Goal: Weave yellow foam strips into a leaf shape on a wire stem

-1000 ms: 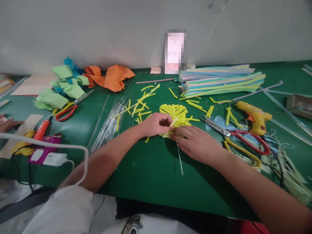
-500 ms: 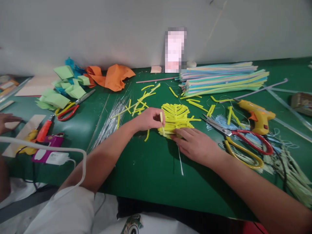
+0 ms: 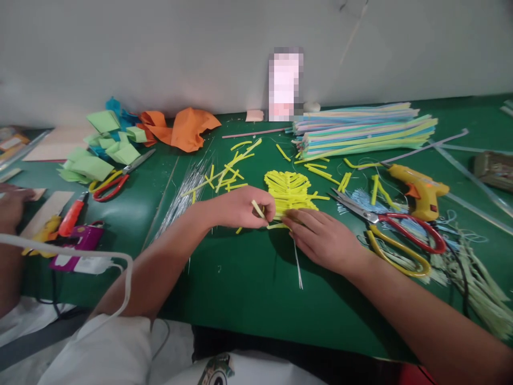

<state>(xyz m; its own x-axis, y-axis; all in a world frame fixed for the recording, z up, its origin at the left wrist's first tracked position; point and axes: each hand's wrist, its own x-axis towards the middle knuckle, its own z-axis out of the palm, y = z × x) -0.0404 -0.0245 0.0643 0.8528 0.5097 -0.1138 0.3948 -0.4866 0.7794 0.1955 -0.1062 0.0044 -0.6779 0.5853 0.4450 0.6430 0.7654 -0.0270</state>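
A yellow leaf shape (image 3: 288, 187) built from rows of fuzzy pipe cleaner pieces lies on the green table. My left hand (image 3: 244, 207), at its lower left, is closed and pinches a short yellow pipe cleaner (image 3: 257, 209). My right hand (image 3: 323, 235) grips the lower right edge of the leaf, its fingers bent together over it; the fingertips are partly hidden. Thin pale wires (image 3: 298, 267) stick out below the leaf toward me. Loose yellow pipe cleaner pieces (image 3: 236, 166) are scattered behind my left hand.
Scissors (image 3: 374, 216) and a yellow glue gun (image 3: 420, 187) lie at right. Behind are a pipe cleaner bundle (image 3: 364, 131) and a blurred upright screen (image 3: 284, 85). Wires (image 3: 180, 198), folded green paper (image 3: 94, 163) and a white cable (image 3: 80, 250) are at left. Another person's hand (image 3: 10, 206) is far left.
My left hand has moved down and slightly toward me, to the leaf's lower edge, and the pipe cleaner in it is now tilted. My right hand stays at the leaf.
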